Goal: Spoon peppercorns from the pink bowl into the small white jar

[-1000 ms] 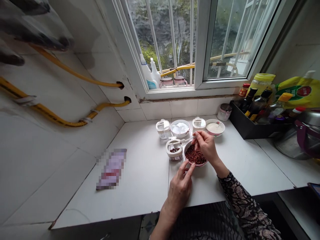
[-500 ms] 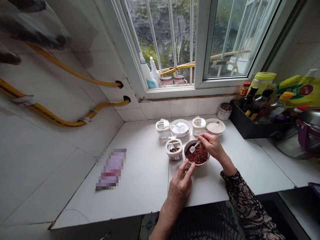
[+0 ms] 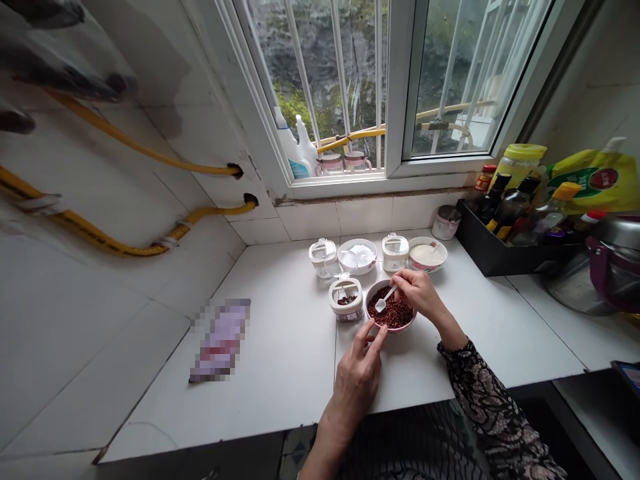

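Observation:
A bowl (image 3: 391, 329) full of dark red, grain-like pieces stands on the white counter. My right hand (image 3: 416, 291) pinches the handle of a small white spoon (image 3: 381, 305), whose scoop rests over the pieces. At the bowl's near rim, my left hand (image 3: 361, 363) touches the edge with spread fingertips. Just left of the bowl is a clear jar (image 3: 346, 308) with a pale rim and some dark red pieces inside. Behind them stand two more clear jars, one at the left (image 3: 323, 259) and one in the middle (image 3: 395, 253).
Behind are a bowl of white powder (image 3: 358, 256) and a bowl of pale grains (image 3: 426, 255). A black box (image 3: 495, 253) of bottles and a metal pot (image 3: 575, 287) stand at the right. A blurred purple packet (image 3: 225, 337) lies at the left.
The view has shifted slightly. The spoon's scoop has moved a little down and left over the pieces, still in my right hand. My left hand stays at the rim.

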`<action>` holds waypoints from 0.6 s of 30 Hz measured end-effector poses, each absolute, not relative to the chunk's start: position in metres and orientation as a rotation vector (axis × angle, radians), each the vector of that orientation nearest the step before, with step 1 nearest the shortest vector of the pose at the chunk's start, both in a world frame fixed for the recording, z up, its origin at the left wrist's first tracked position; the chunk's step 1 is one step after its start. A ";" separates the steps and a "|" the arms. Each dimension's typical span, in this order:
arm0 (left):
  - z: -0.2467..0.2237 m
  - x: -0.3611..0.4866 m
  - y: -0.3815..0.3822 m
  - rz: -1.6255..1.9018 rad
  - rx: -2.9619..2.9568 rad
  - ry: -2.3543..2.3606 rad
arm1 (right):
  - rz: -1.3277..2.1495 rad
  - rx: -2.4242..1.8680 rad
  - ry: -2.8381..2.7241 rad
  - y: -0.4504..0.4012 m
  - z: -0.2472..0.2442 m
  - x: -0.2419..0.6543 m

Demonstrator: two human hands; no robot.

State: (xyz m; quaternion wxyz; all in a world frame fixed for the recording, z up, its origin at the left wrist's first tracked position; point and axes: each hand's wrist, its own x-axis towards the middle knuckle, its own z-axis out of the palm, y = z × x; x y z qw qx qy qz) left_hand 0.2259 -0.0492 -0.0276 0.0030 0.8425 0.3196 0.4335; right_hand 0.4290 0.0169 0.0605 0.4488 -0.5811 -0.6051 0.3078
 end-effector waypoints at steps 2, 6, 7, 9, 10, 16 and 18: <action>-0.027 0.226 -0.049 1.353 2.640 1.006 | 0.753 -1.432 -1.516 0.017 0.060 0.428; -0.027 0.227 -0.050 1.370 2.638 1.007 | 0.747 -1.405 -1.597 0.015 0.060 0.423; -0.027 0.227 -0.049 1.372 2.640 1.002 | 0.751 -1.398 -1.605 0.014 0.060 0.423; -0.027 0.227 -0.049 1.372 2.647 0.998 | 0.755 -1.399 -1.588 0.014 0.060 0.423; -0.027 0.227 -0.049 1.372 2.649 0.999 | 0.757 -1.404 -1.567 0.015 0.060 0.424; -0.027 0.226 -0.049 1.379 2.651 0.994 | 0.782 -1.435 -1.477 0.017 0.060 0.428; -0.027 0.226 -0.049 1.375 2.650 0.990 | 0.733 -1.457 -1.510 0.016 0.062 0.427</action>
